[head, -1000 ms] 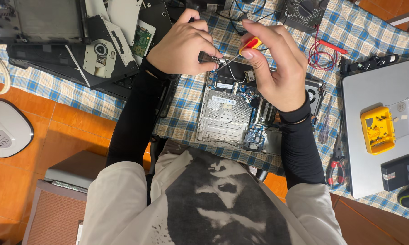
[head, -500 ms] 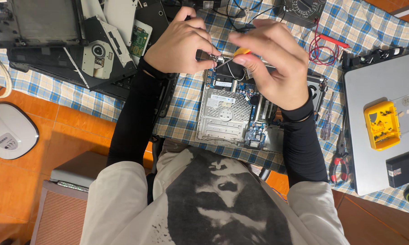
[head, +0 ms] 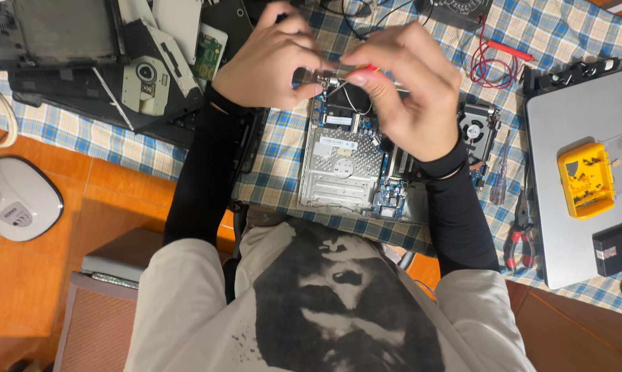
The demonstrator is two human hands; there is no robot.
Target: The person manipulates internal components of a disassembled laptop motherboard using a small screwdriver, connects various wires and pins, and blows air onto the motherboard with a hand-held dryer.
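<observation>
Fingers [head: 366, 77] of the right hand [head: 411, 96] are pinching together on a small screwdriver [head: 367, 68], its red-and-yellow handle just peeking out between thumb and forefinger. The left hand [head: 269, 62] is closing in from the other side, its fingers curled and clamped on a small metal part [head: 322, 77] at the top edge of the circuit board [head: 352, 162]; the two hands are almost touching above it. That board is lying flat on the blue checked cloth [head: 276, 165] covering the desk, right in front of the person's chest, with a perforated silver shield plate [head: 340, 169] across its middle and a thin wire looping over a dark chip near the top. A small black cooling fan [head: 477, 129] is sitting just beside the board's right edge. Further right, a slim screwdriver [head: 498, 180] and red-handled pliers [head: 519, 231] are lying on the cloth, near a closed grey laptop [head: 573, 131] carrying a yellow parts tray [head: 586, 180]. Red test leads [head: 493, 60] are coiled above the fan. Off to the left, a dismantled black laptop chassis [head: 56, 76] with an optical drive [head: 145, 83] is resting on the cloth, and a white lamp base [head: 14, 200] is sitting on the orange desk.
</observation>
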